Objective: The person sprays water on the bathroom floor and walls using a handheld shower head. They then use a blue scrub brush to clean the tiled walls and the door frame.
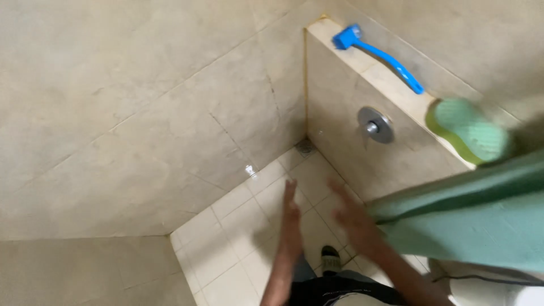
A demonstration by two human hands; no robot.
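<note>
Upper right: blue brush (377,54) on tiled ledge (391,85), green sponge (467,130) beside it; round metal valve (375,125) below (wall-mounted), floor drain (305,148) center.

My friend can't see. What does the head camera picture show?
Two empty hands, left hand and right hand, reach out over a tiled bathroom floor. A blue brush and green sponge lie on a tiled ledge.

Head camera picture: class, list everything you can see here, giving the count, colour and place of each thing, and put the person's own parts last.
brush: one, blue, lying on the ledge top
sponge: one, green, on the ledge's near end
metal fitting: one, silver, on the ledge's front face
floor drain: one, grey, in the floor corner
cloth: one, green, right side
shoe: one, dark, on the floor tiles
left hand: open, empty, over the floor
right hand: open, blurred, beside the cloth
</note>
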